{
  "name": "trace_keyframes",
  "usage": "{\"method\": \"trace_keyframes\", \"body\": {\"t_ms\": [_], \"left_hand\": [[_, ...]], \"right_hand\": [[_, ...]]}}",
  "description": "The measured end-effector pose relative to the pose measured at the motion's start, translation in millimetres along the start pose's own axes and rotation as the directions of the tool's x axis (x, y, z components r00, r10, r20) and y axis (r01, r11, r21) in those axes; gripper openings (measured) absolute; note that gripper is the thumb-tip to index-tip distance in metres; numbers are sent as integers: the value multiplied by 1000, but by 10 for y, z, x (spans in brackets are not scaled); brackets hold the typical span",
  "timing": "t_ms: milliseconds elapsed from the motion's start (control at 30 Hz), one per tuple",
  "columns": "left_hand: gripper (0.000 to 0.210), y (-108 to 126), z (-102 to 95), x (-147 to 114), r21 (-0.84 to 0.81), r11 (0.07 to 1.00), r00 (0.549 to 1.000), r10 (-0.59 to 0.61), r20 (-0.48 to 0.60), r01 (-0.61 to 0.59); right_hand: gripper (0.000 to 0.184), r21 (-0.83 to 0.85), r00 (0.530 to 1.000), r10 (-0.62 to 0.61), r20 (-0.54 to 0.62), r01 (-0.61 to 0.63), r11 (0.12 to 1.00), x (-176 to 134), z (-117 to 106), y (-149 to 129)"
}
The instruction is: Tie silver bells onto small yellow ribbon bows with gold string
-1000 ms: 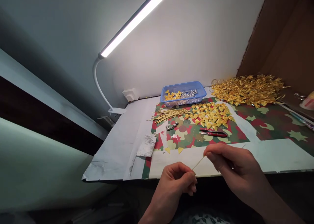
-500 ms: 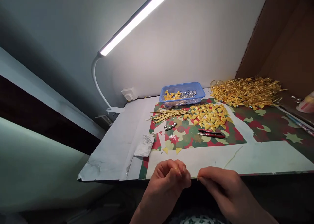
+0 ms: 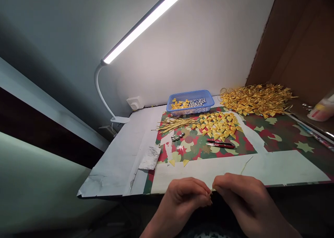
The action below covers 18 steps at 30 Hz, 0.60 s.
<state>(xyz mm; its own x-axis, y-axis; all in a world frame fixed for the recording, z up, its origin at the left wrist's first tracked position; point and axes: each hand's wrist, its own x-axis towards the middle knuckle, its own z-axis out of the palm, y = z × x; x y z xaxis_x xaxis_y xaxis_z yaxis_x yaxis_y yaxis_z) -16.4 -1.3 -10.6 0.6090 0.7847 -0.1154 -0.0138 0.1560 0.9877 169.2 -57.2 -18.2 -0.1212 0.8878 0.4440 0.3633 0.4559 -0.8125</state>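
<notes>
At the near edge of the table, my left hand (image 3: 185, 198) and my right hand (image 3: 242, 198) come close together, fingertips almost touching. Both are closed in a pinch. A tiny piece of thin yellow strand (image 3: 211, 193) shows between the fingertips; the rest of it is hidden by the fingers. Just beyond my left hand lie two yellow ribbon triangles (image 3: 185, 162). A thin pale green strand (image 3: 245, 165) rests on the white paper past my right hand. Red-handled thread snips (image 3: 221, 145) lie farther back.
A blue basket (image 3: 168, 109) holds yellow pieces and silver beads. Before it lie thin yellow strips (image 3: 177, 124), folded yellow ribbon pieces (image 3: 219, 125) and several silver beads (image 3: 177, 138). A golden heap (image 3: 258, 100) sits back right. Crumpled white paper (image 3: 150, 157) and a lamp (image 3: 100, 88) stand left.
My left hand has moved right and turned, closing the gap to my right hand. The fingertips now meet around the strand. The view has shifted slightly.
</notes>
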Motion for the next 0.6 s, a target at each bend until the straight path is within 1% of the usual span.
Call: {"method": "trace_keyframes", "body": {"t_ms": [67,133,200,267,300,367,467,600], "left_hand": [[15,17,49,-16,27,1000,995,-13,103,10],[19,32,95,-16,55,998,989,-11,146,3],[19,38,124,-2,84,996,986,12,164,-26],[15,33,128,20,96,994,989,39,142,-53],[13,26,120,31,98,993,993,49,112,-60],[12,6,90,51,83,995,998,62,21,-64],[12,-26,47,71,-4,999,995,51,-89,-52],[11,-63,36,86,-97,995,992,8,-127,-20]], "right_hand": [[19,-34,998,-51,-47,49,998,21,-9,28],[19,-67,995,-77,-62,73,995,47,-5,45],[19,-78,994,-99,-49,95,992,75,6,46],[18,-85,991,-122,-46,118,989,101,15,38],[18,-88,991,-127,-51,122,989,110,15,34],[18,-88,991,-118,-61,112,990,119,7,27],[18,-60,994,-95,-57,91,994,118,-9,22],[18,-24,991,-122,-58,121,992,123,-1,11]]}}
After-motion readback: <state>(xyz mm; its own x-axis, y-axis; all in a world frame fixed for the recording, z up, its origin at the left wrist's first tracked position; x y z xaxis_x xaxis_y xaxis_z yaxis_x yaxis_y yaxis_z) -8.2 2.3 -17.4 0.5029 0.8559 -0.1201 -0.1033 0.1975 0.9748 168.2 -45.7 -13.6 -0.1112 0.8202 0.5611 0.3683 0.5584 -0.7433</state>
